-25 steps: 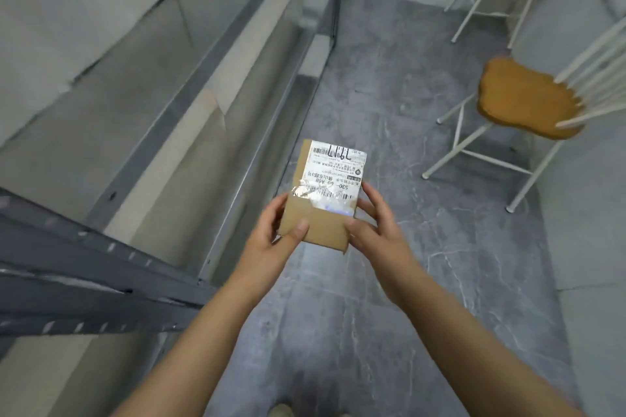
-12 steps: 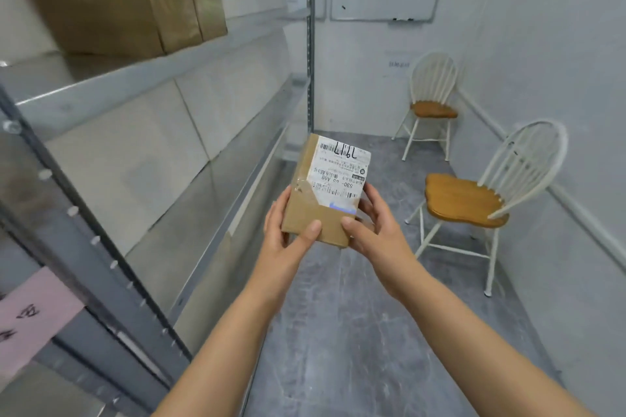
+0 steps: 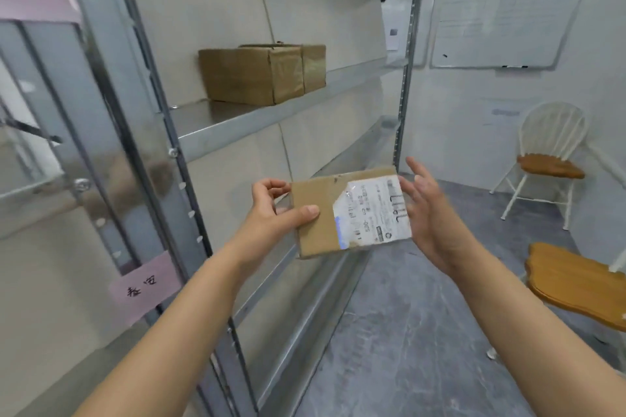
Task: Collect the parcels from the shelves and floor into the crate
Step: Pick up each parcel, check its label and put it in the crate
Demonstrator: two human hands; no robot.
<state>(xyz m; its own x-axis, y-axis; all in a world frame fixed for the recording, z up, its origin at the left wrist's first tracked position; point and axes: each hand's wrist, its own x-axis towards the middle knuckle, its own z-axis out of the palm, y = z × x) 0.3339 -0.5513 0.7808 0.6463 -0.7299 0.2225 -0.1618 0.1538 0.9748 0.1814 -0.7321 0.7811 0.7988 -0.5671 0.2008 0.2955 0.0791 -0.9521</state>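
A small flat cardboard parcel (image 3: 321, 213) with a white shipping label is held in front of me at chest height. My left hand (image 3: 274, 210) grips its left edge, thumb on the front face. My right hand (image 3: 426, 210) is beside the parcel's right edge with fingers spread, palm toward it; whether it touches is unclear. Two brown cardboard boxes sit side by side on a metal shelf up left: a larger one (image 3: 244, 74) and a smaller one (image 3: 313, 66) behind it. No crate is in view.
A grey metal shelving rack (image 3: 237, 125) runs along the left wall, with a pink label (image 3: 144, 288) on its post. Two white chairs with wooden seats stand at right: one near (image 3: 576, 278), one far (image 3: 548, 162). A whiteboard (image 3: 501, 20) hangs on the back wall.
My view has risen from the floor to the shelves. The parcel has turned from upright to lying sideways, and my right hand has opened off its edge.
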